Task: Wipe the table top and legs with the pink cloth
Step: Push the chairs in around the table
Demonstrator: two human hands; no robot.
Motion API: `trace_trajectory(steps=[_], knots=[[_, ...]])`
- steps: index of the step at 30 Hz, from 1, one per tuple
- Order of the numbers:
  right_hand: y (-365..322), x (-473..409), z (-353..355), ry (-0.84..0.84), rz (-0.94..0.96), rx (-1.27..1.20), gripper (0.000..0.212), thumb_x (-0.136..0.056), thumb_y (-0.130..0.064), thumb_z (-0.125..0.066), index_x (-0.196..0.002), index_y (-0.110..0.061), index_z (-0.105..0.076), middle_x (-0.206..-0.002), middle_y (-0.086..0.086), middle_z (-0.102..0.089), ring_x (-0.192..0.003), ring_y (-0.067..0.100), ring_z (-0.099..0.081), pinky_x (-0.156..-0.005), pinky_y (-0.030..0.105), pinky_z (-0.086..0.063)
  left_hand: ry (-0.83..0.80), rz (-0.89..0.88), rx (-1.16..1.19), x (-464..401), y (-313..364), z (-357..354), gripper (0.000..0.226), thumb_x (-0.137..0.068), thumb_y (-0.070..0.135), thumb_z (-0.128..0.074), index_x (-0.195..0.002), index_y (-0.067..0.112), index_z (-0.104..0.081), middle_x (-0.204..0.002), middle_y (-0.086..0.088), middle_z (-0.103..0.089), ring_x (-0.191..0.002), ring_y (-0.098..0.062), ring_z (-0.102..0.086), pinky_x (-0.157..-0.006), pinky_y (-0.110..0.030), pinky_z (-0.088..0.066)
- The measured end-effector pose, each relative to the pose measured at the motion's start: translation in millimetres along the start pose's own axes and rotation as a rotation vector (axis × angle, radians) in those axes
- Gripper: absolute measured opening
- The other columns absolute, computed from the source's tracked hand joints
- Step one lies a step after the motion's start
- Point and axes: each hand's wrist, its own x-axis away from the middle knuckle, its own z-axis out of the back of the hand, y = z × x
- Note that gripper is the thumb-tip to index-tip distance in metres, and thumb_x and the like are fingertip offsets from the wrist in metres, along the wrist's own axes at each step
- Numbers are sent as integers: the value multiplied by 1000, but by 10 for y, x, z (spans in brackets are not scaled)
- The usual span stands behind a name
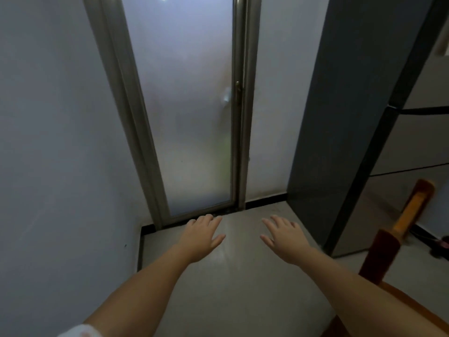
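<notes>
Nowhere within your view is the pink cloth, and that sets the measure of progress: nothing shows any wiping begun. Down at five o'clock, a strip of orange-brown wooden edge (398, 304) cuts the corner of the frame; it may be the table top, though you cannot tell from so little, and its legs are hidden. Your left hand (202, 233) and right hand (283, 235) both reach forward over the pale floor (233, 288), palms down, fingers straight and spread, grasping nothing. Judging from that, the whole job is left: finding and picking up the cloth, then the top, then the legs. Outward from the hands, a frosted glass door (192, 113) in a grey metal frame stands at twelve o'clock, with a plain wall (53, 142) running from nine to seven o'clock. A tall dark refrigerator (359, 117) rises at two o'clock, and a wooden chair back (410, 210) with a dark red post leans in at four o'clock, just above that wooden edge.
</notes>
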Motion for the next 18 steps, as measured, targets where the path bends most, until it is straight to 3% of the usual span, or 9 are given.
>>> trace_trajectory(steps=[3,6,10,14,18], knots=[[120,-540,18,16,-74,-4,58,-98,-51,-25,-148,-24,-16,-155,4,-19,-141,21,-19,-111,40,-20,5,-82,-3,-690,-285,-26,85,-75,64,2,-143,20,-22,-137,-2,-40,-124,-20,-38,-99,-33,-31],[253,-1024,111,22,-174,-18,57,-98,-50,-26,-148,-23,-16,-155,5,-20,-141,21,-20,-111,40,-21,-25,-203,-12,-1385,-526,23,65,-91,58,-17,-143,19,-21,-138,-3,-38,-125,-20,-37,-101,-32,-30],[507,-1506,274,54,-292,-46,56,-98,-50,-26,-147,-24,-17,-154,4,-21,-141,20,-20,-112,41,-21,-10,-343,-51,-2336,-662,137,87,-73,63,4,-142,18,-25,-135,-5,-42,-123,-23,-40,-97,-34,-34],[954,-1771,275,68,-402,-72,56,-98,-49,-26,-147,-25,-16,-155,3,-19,-141,20,-18,-112,40,-19,-20,-485,-31,-3174,-386,-37,60,-94,54,-22,-142,18,-24,-135,-5,-41,-123,-23,-40,-98,-35,-34],[1576,-1896,218,67,-565,-53,56,-98,-50,-25,-147,-25,-17,-154,2,-19,-141,19,-19,-111,40,-20,-56,-671,-8,-3873,196,-208,57,-96,49,-27,-144,18,-19,-140,-6,-36,-127,-23,-35,-101,-35,-30]])
